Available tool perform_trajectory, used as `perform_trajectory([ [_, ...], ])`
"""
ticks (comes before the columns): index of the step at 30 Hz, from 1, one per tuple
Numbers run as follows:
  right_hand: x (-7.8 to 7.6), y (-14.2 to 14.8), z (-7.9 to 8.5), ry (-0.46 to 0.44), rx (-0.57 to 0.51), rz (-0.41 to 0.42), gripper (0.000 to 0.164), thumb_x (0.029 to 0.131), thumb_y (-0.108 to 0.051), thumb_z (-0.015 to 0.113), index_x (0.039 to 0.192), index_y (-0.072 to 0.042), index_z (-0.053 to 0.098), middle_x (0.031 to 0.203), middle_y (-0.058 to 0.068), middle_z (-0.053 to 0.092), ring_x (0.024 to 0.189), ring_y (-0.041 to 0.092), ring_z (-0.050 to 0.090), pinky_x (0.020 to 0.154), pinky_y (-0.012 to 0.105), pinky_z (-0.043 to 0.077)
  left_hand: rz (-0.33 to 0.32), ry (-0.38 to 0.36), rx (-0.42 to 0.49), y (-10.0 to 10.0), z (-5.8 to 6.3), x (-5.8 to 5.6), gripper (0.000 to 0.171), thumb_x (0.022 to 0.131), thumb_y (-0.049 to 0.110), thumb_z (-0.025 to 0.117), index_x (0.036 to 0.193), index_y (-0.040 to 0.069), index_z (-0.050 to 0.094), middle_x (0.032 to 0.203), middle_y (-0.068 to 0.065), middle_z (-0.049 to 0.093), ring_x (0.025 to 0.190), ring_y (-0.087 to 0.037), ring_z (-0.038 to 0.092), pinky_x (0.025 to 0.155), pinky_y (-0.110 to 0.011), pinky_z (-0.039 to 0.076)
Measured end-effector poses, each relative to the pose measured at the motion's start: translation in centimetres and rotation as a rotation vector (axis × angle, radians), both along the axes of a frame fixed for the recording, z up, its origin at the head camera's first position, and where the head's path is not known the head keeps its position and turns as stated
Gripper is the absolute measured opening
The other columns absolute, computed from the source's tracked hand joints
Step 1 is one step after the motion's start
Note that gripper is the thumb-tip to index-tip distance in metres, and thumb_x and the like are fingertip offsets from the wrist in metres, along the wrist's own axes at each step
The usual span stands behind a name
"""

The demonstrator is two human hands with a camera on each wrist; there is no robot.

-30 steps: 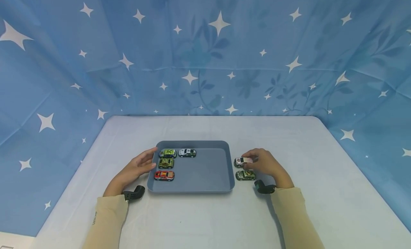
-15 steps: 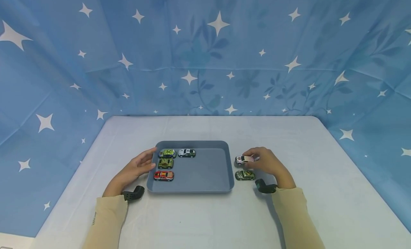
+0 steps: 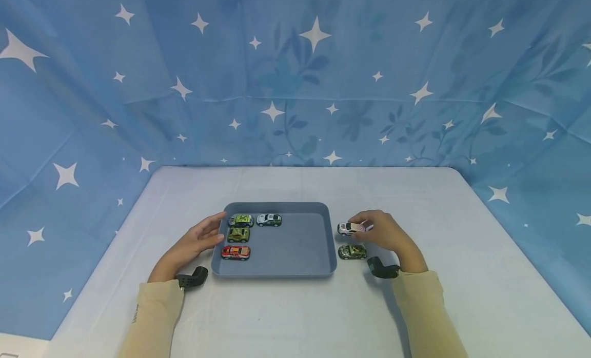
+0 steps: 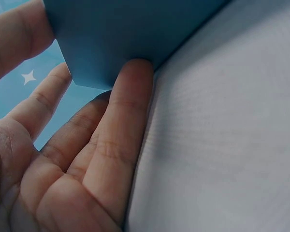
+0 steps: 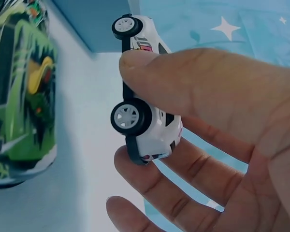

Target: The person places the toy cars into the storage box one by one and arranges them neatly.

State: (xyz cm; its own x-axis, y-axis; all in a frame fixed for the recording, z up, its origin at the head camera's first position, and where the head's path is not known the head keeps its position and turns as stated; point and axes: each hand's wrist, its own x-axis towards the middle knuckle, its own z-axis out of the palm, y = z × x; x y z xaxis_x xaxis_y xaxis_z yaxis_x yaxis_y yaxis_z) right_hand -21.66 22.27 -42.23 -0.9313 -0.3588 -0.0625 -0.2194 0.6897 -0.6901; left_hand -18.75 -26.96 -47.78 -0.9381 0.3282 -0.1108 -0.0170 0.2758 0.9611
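My right hand point(image 3: 382, 234) pinches a white toy car point(image 3: 347, 228) between thumb and fingers, just right of the tray. In the right wrist view, the thumb presses the side of this white car point(image 5: 157, 133) between its wheels, and it appears raised off the table. Nearer the front lies a green camouflage toy car point(image 3: 352, 252). On the other side, my left hand point(image 3: 194, 245) has its fingers extended against the left wall of the blue-grey tray point(image 3: 295, 250). The left wrist view has fingertips touching the tray's outer wall point(image 4: 116, 38).
Inside the tray, a yellow-green car point(image 3: 241, 220), an olive car point(image 3: 238, 235) and a red car point(image 3: 236, 253) line the left side. Beside the yellow-green one is a white-and-green car point(image 3: 269, 220). A starry blue curtain point(image 3: 295, 81) hangs behind the white table point(image 3: 277, 317).
The right hand has risen slightly with the white car, which now sits a little farther from the green car. My left hand and the tray have stayed put.
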Motion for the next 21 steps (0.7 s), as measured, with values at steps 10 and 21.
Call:
perform_trajectory([
  [10, 0.1, -0.4, 0.3, 0.017, -0.015, 0.040, 0.028, 0.094, -0.007, 0.082, 0.120, 0.002, 0.078, 0.113, 0.014, 0.074, 0.103, 0.032, 0.071, 0.076, 0.039, 0.057, -0.003, -0.012, 0.003, 0.0, 0.0, -0.1, 0.075, 0.110, 0.019, 0.063, 0.172, 0.004, 0.024, 0.174, -0.033, 0.020, 0.159, -0.057, 0.020, 0.124, -0.068, 0.028],
  [21, 0.6, -1.2, 0.9, 0.042, -0.045, 0.082, 0.029, 0.094, -0.007, 0.083, 0.120, 0.003, 0.077, 0.113, 0.016, 0.073, 0.100, 0.032, 0.071, 0.077, 0.040, 0.058, -0.004, -0.011, 0.006, -0.1, -0.2, -0.1, 0.075, 0.110, 0.020, 0.063, 0.172, 0.004, 0.024, 0.174, -0.032, 0.019, 0.159, -0.056, 0.021, 0.124, -0.068, 0.029],
])
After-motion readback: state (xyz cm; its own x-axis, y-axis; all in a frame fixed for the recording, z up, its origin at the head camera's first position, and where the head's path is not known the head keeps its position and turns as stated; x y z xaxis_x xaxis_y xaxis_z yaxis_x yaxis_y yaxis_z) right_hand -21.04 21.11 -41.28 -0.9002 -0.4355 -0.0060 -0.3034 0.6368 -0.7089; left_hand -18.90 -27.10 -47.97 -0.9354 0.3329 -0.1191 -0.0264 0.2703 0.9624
